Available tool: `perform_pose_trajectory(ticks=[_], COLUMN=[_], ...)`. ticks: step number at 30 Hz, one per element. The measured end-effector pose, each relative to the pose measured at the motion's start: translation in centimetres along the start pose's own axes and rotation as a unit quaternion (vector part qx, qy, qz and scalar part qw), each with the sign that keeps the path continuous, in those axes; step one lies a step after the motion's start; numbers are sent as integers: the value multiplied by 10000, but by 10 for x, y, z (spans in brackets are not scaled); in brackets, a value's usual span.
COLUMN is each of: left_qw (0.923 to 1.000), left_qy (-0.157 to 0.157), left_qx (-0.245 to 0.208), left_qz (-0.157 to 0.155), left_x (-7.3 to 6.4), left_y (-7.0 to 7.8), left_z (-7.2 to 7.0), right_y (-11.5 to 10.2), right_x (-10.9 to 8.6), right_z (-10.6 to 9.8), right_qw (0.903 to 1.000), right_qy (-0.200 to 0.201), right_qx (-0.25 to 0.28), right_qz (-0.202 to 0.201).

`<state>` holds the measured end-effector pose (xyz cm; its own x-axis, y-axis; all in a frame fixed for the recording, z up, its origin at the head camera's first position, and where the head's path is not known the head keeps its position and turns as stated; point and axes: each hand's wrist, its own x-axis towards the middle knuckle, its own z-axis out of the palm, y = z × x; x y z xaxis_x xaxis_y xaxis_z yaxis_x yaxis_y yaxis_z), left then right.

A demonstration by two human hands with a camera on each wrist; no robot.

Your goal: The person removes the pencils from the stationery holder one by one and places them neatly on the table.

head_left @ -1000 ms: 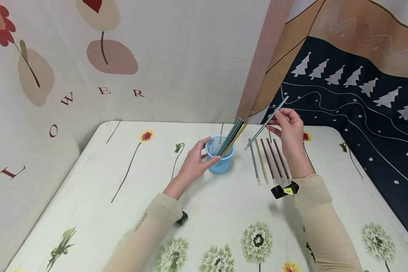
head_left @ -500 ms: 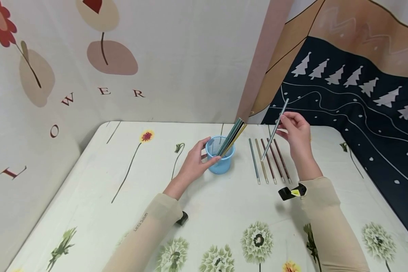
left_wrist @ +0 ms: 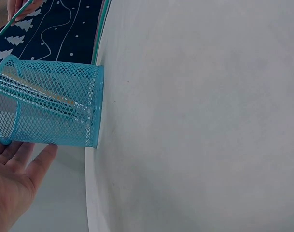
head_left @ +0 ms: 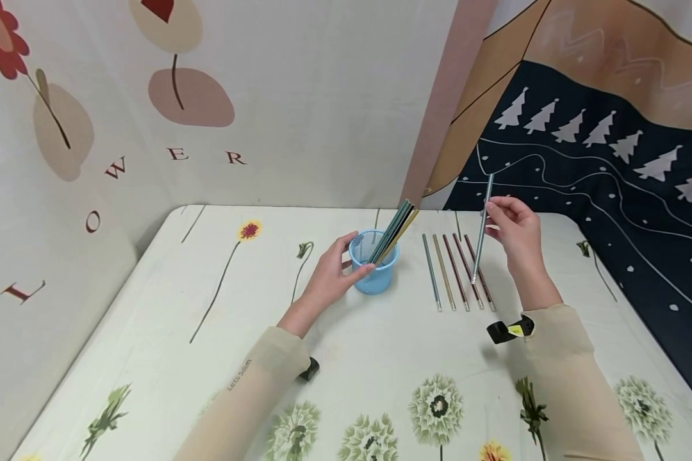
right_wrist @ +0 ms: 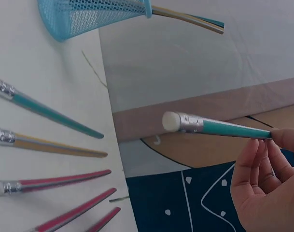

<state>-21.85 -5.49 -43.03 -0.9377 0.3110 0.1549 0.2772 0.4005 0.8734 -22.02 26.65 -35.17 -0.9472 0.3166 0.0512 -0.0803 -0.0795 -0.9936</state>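
My left hand point(head_left: 330, 276) grips a light-blue mesh pencil cup point(head_left: 376, 283), thumb near its rim and fingers along the far left side. Several pencils point(head_left: 393, 232), green, dark and gold, lean to the right inside that cup point(left_wrist: 55, 130). Between thumb and fingertips, my right hand point(head_left: 518, 235) pinches a teal pencil point(head_left: 481, 238) near its upper part, above the table. Its white eraser end points down, and the right wrist view shows the eraser and metal band of this pencil point(right_wrist: 224, 127) clearly.
Right of the cup lies a row of pencils: one teal point(head_left: 431, 272), one gold point(head_left: 444, 272) and three red, the middle red one point(head_left: 460, 272) among them with erasers toward me. A flower-print cloth point(head_left: 380, 352) covers the table. Printed curtains hang behind and to the right.
My right hand has moved right and slightly down with the teal pencil, which has turned more upright and now hangs over the red pencils. The left hand and cup have stayed put.
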Motion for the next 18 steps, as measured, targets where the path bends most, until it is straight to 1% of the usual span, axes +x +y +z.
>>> perform_pose_trajectory(ticks=[10,18], left_qw=[10000,10000], left_qy=[-14,21], left_qx=[25,46], left_qz=[-59,-22], left_x=[0,0], left_y=[1,1], left_z=[0,1], right_y=[6,12], right_x=[1,1], right_z=[-17,-29], right_qw=[9987,9952], right_qy=[165,297], right_qx=[-459,-895], right_qz=[137,258])
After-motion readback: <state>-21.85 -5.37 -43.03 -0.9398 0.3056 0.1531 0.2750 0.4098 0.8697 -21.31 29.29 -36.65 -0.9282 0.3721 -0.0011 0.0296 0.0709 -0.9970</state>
